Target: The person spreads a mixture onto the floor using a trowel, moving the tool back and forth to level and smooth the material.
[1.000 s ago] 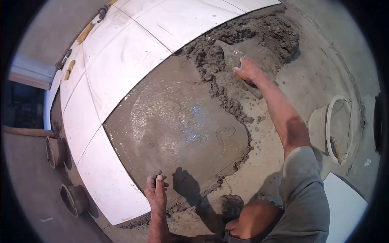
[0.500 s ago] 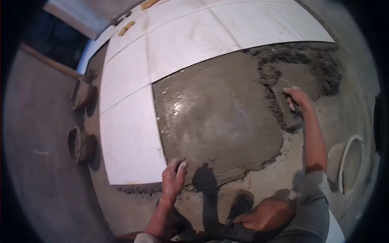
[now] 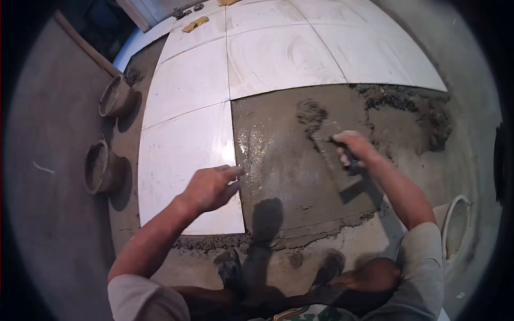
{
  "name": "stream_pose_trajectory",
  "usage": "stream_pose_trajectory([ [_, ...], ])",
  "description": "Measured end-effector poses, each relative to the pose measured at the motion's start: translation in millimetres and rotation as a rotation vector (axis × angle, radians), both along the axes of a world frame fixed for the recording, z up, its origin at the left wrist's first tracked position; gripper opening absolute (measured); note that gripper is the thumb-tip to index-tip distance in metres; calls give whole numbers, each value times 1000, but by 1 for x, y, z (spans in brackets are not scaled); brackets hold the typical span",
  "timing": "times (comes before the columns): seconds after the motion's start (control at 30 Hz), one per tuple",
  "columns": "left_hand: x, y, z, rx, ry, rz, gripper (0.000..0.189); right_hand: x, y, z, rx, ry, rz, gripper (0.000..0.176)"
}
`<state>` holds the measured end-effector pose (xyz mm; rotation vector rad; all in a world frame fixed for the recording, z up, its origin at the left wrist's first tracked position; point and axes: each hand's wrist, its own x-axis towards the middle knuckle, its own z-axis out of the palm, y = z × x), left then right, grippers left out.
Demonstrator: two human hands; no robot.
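My right hand (image 3: 350, 150) is wrapped around the handle of a flat rectangular plastering trowel (image 3: 333, 163), whose blade lies over the wet mortar bed (image 3: 284, 176). A loose lump of mortar (image 3: 311, 115) sits at the blade's far left end. Over the right edge of the near white tile (image 3: 187, 150), my left hand (image 3: 211, 187) has its fingers bent and drawn together. Whether anything is pinched in them is hidden. Rougher mortar (image 3: 436, 125) is heaped toward the right end of the bed.
More white tiles (image 3: 278, 56) cover the floor beyond the bed. Two mortar-stained buckets (image 3: 101, 168) stand on the left, and a pale bucket (image 3: 455, 230) is at the right. A yellowish sponge-like piece (image 3: 196, 24) lies on the far tiles. My feet (image 3: 230, 270) are near the bed's front edge.
My right hand has swept the trowel left across the bed, with a lump of mortar now at its end. My left hand has moved up along the tile edge. The view has shifted.
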<state>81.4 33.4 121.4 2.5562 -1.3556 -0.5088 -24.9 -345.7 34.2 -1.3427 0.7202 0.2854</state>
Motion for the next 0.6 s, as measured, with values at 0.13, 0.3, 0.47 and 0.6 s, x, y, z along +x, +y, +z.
stream_pose_trajectory([
  [0.13, 28, 35, -7, -65, 78, 100, 28, 54, 71, -4, -25, -27, 39, 25],
  [0.3, 53, 47, -64, -305, 112, 112, 30, 110, 151, -25, -115, -62, -31, 28],
  [0.47, 47, 62, -107, -554, 482, 420, 35, 145, 199, -52, -372, -41, -113, 32],
  [0.6, 51, 69, -118, -601, 687, 681, 37, 158, 200, -67, -471, 22, -77, 38],
])
